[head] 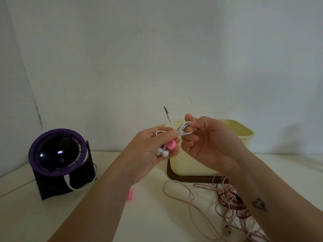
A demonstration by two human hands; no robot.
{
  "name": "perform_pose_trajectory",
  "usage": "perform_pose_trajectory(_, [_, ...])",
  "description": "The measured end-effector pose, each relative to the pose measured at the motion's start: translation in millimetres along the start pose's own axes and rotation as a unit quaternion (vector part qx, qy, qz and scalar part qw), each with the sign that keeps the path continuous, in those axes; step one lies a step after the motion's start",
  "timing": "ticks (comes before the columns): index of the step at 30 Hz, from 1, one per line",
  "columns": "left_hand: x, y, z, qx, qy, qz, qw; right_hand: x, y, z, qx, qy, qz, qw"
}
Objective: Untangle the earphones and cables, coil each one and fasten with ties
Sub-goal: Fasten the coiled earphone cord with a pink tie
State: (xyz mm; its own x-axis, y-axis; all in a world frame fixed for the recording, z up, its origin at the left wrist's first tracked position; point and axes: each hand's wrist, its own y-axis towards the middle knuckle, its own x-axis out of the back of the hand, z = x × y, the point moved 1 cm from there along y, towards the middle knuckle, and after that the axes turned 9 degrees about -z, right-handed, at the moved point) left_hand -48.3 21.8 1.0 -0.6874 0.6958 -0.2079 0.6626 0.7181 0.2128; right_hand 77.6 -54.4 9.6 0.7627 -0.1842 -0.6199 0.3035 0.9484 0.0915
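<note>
On the left of the white table (pixel 26 215) stands a black device with a purple ring (pixel 57 154). Right of it lies a loose pink tie (pixel 130 193). Above the table, the left hand (pixel 150 149) grips the coiled white earphones (pixel 162 152) with a pink band (pixel 170 144), jack plug (pixel 167 113) pointing up. The right hand (pixel 209 142) pinches the coil's loop. Behind sits a cream box (pixel 244 135); near right lies a tangle of cables (pixel 232 198).

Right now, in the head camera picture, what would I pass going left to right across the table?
Black device with a purple ring → pink tie → tangle of pink and dark red cables. The cream box overlaps the tangle, so it is left out.
</note>
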Motion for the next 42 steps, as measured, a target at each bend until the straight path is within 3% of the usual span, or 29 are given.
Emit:
perform_pose_trajectory(5, [4, -2, 0, -0.01, 0.075, 0.011, 0.997, 5, -2, 7, 0.035, -0.125, -0.003, 0.992])
perform_pose_trajectory(8, [9, -3, -2, -0.029, 0.12, -0.016, 0.992, 10, -3, 13, 0.131, -0.301, -0.003, 0.945])
perform_pose_trajectory(10, [13, -3, -5, -0.031, 0.135, -0.016, 0.99, 12, -3, 15, 0.148, -0.353, 0.001, 0.924])
perform_pose_trajectory(17, [15, -5, -15, -0.108, 0.204, -0.03, 0.973, 11, -2, 10, 0.126, -0.357, -0.001, 0.925])
perform_pose_trajectory(26, [18, -3, -10, -0.161, 0.31, -0.03, 0.936, 5, -3, 1, 0.168, -0.419, 0.007, 0.892])
perform_pose_trajectory(29, [19, -3, -7, -0.128, 0.28, -0.018, 0.951, 4, -5, 1, 0.188, -0.468, 0.004, 0.863])
perform_pose_trajectory(37, [17, 0, -4, -0.046, 0.1, -0.017, 0.994, 6, -7, 14, 0.196, -0.474, 0.002, 0.858])
perform_pose_trajectory(40, [16, 3, -1, -0.042, -0.011, -0.035, 0.998, 11, -7, 22, 0.236, -0.462, -0.047, 0.854])
perform_pose_trajectory(42, [15, 6, 8, -0.046, 0.014, -0.067, 0.997, 17, -4, 27, 0.277, -0.448, -0.101, 0.844])
